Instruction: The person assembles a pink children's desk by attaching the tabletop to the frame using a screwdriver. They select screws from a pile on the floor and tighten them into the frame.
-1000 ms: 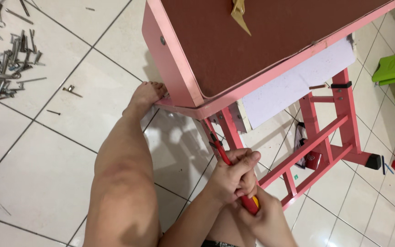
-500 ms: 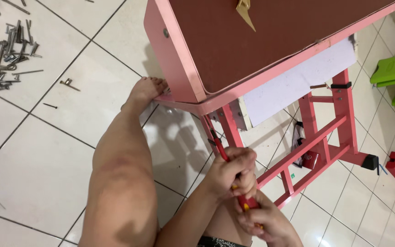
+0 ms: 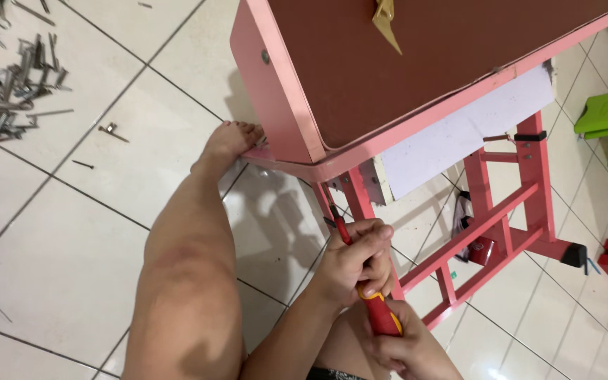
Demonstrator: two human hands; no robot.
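Hands clamp one screwdriver [image 3: 367, 295]: left hand [image 3: 353, 260] on its shaft, right hand [image 3: 402, 345] around the near handle, under the desk [image 3: 423, 70]. Slipping off the hidden screw could jab fingers.

Pink desk frame [image 3: 508, 211] — red-and-yellow screwdriver [image 3: 371, 299], white floor tiles [image 3: 51, 232]

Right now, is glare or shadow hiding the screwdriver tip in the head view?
Head view: sharp and evenly lit; soft glare on the floor tiles; the pink desk shades the tiles below; the screwdriver tip sits against the frame, hard to make out, between left hand and right hand.
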